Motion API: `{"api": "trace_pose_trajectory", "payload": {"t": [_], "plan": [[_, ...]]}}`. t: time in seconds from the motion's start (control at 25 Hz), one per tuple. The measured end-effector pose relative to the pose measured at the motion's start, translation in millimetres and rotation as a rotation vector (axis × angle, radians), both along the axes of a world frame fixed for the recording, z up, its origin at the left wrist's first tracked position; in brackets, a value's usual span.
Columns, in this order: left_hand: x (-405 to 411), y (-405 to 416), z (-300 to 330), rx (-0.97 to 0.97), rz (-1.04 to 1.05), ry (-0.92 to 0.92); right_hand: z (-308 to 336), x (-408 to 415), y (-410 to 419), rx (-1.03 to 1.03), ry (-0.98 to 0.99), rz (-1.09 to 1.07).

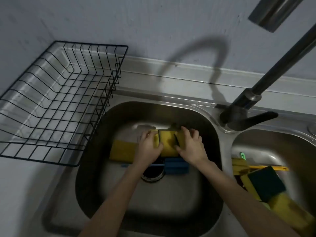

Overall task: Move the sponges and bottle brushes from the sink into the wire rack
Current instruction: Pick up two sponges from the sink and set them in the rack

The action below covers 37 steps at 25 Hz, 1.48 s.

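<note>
- Both hands are down in the left basin of the stainless steel double sink (201,211), working on a cluster of yellow foam sponges (168,143) that sits between them.
- The left hand (148,147) has its fingers curled over the left end of the cluster and its thumb pressed in from the near side, so it grips a sponge there.
- The right hand (190,146) does the same at the right end, fingers hooked over the far edge and thumb on the near face.
- Another flat yellow sponge (120,151) lies just left of the left hand, partly under its wrist.
- A blue bottle brush with a foam head (176,165) lies just nearer the viewer than both wrists, beside the round drain (152,176).
- The empty black wire rack (56,103) stands well to the left of the left hand, on the drainboard.
- Well right of the right hand, the second basin holds a green-and-yellow scouring sponge (265,183) and what looks like a yellow-handled brush (266,168); blur hides detail.
- Handling, as I judge it: the sponges are light, soft and probably wet, so they squash and may slip apart; squeezing from both ends keeps the stack together.
- The brush is stiffer; its thin handle seems the best hold.
</note>
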<state>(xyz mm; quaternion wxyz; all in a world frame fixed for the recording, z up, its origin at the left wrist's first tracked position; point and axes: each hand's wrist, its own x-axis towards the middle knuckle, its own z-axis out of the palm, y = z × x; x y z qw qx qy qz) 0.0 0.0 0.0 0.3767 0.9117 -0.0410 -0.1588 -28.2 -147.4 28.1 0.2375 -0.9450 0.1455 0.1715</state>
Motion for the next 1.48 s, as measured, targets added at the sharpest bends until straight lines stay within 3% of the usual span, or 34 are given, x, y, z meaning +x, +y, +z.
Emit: {"api": "trace_pose_trajectory", "payload": {"t": [0.16,0.4,0.8,1.16,1.48], "plan": [[-6,-6,-16,0.011,0.013,0.084,-10,4,6,-0.005,0.063,0.004],[-16,-1,-32,0.119,0.033,0.012,-18,-3,4,-0.062,0.021,-0.039],[-25,3,-17,0.093,0.127,0.040,-9,-18,0,-0.107,-0.049,-0.077],[-32,9,38,-0.066,0.212,-0.052,39,-20,1,0.075,-0.322,-0.201],[-47,19,107,-0.243,0.219,-0.273,100,-27,10,0.255,-0.591,-0.233]]}}
